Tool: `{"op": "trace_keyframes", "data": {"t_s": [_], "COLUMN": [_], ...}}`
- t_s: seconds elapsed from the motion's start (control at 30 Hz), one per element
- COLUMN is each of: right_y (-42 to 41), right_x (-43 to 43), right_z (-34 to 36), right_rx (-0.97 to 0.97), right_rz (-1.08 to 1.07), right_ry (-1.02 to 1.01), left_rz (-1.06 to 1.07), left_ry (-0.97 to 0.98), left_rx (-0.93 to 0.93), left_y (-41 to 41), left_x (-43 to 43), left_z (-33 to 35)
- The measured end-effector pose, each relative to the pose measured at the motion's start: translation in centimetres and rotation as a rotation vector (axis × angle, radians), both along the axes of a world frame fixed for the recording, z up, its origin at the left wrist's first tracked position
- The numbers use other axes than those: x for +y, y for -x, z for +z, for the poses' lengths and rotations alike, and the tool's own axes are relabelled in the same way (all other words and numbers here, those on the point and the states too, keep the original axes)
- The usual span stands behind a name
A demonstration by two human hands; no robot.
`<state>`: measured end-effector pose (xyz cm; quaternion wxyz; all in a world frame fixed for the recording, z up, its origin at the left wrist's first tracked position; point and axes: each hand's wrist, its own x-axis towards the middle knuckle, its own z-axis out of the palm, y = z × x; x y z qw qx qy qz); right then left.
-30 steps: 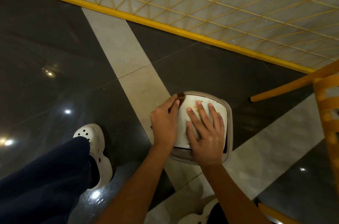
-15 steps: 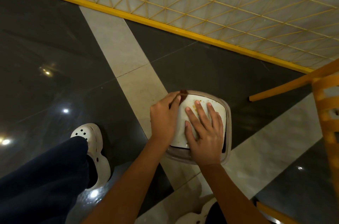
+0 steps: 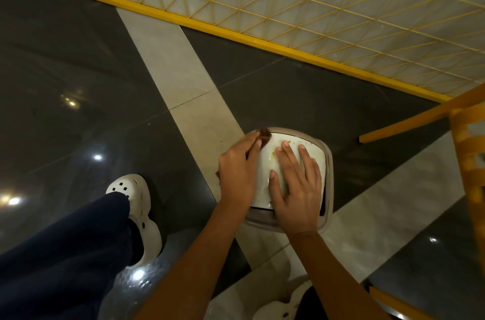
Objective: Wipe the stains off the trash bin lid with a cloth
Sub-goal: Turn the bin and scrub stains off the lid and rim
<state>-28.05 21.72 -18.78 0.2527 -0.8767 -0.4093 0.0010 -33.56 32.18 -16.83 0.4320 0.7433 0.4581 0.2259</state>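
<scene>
Little has moved: on the floor [image 3: 105, 83] bin's [image 3: 329, 162] lid [image 3: 265, 165], left hand [image 3: 237, 175] still grips the cloth [image 3: 264, 133] at ten o'clock, right hand [image 3: 298, 191] presses flat at five, orange stains [image 3: 274, 154] unwiped near twelve

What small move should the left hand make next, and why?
Probably slide the brown cloth rightward onto the orange stains. The left hand holds it at the left edge of the trash bin lid, the stains lie uncovered beside it, and the right hand presses flat on the lid.

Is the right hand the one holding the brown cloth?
No, the brown cloth sits under the left hand; the right hand lies flat on the lid.
</scene>
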Motion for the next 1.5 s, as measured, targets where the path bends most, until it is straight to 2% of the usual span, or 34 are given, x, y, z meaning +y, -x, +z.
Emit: {"op": "trace_keyframes", "data": {"t_s": [0.07,0.17,0.3,0.37,0.53,0.7,0.8,0.9,1.07,1.2,1.3,1.37,1.5], "right_y": [0.0,0.0,-0.1,-0.1,-0.1,-0.2,-0.1,-0.1,-0.2,-0.1,-0.2,-0.2,-0.1], "right_x": [0.0,0.1,-0.1,-0.2,-0.1,-0.1,-0.2,0.0,-0.2,-0.2,-0.1,-0.1,-0.2], "right_z": [0.1,0.1,-0.2,-0.3,-0.3,-0.4,-0.4,-0.4,-0.5,-0.5,-0.4,-0.4,-0.4], "right_rx": [0.000,-0.003,-0.011,-0.014,-0.027,-0.059,-0.061,-0.058,-0.067,-0.050,-0.056,-0.068,-0.062], "right_rz": [0.003,0.006,0.008,0.011,0.016,0.013,0.014,0.007,0.011,0.007,0.010,0.006,0.001], "right_ry": [-0.004,-0.012,0.005,0.008,0.020,0.022,0.012,0.020,0.023,0.030,0.025,0.021,0.020], "left_rz": [-0.058,-0.067,0.048,0.070,0.060,0.188,0.128,0.102,0.160,0.076,0.157,0.193,0.110], "left_ry": [-0.005,0.100,0.094,0.112,-0.007,0.218,0.099,0.158,0.110,-0.015,0.103,0.112,0.092], "left_rx": [-0.031,-0.140,-0.062,-0.086,-0.168,-0.121,-0.160,-0.171,-0.192,-0.120,-0.144,-0.155,-0.129], "left_y": [1.5,4.0,2.6,2.3,5.4,4.1,5.3,6.5,5.6,7.1,6.3,5.9,7.1], "left_x": [-1.4,-3.4,-1.7,-1.8,-5.9,-4.8,-6.3,-7.3,-6.8,-8.6,-7.6,-7.2,-8.6], "left_z": [-0.2,-0.4,-0.5,-0.2,-0.6,-0.5,-0.2,-0.6,-1.4,-1.6,-1.4,-1.3,-1.5]}}
